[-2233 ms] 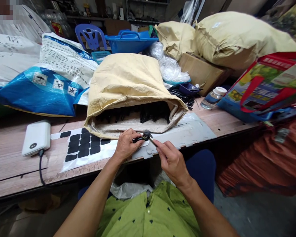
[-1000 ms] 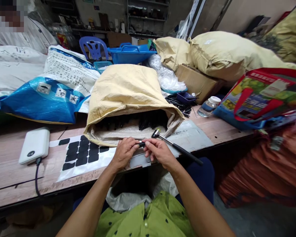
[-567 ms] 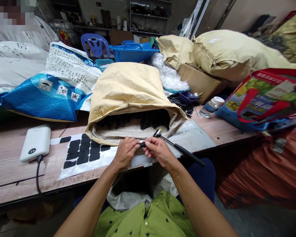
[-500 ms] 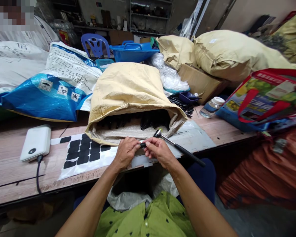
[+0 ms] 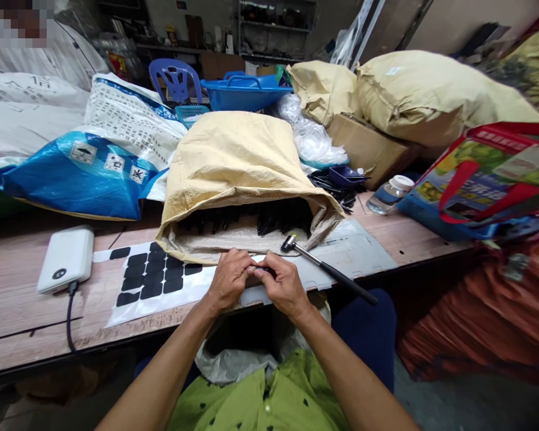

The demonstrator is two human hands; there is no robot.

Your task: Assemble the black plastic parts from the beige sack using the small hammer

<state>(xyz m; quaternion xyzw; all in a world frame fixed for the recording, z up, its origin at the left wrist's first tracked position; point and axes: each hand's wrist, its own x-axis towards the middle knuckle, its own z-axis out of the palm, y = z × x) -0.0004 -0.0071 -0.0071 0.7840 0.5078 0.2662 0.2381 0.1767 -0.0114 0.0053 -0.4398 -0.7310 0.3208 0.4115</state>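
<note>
My left hand [image 5: 232,276] and my right hand [image 5: 284,284] meet at the table's front edge, fingers closed on a small black cylindrical piece [image 5: 265,269]. Most of that piece is hidden by the fingers. Just beyond the hands a yellowish woven sack [image 5: 238,149] lies with its mouth towards me, dark pieces [image 5: 282,216] inside. To the right of my right hand rests a hammer [image 5: 330,270] with a metal head and black handle. Left of my left hand lies a white sheet [image 5: 161,302] bearing black rounded-square stickers [image 5: 153,281].
A white power bank [image 5: 67,257] with a black cable sits at left. Blue-and-white sacks [image 5: 94,161] stand behind it. On the right are a clear jar [image 5: 388,196], a colourful shopping bag [image 5: 480,173] and a cardboard box [image 5: 368,146]. Black pieces [image 5: 341,182] are heaped beside the sack.
My right hand has shifted slightly left and turned, its fingers closing over the black piece, which shows less now. My left hand stays nearly in place.
</note>
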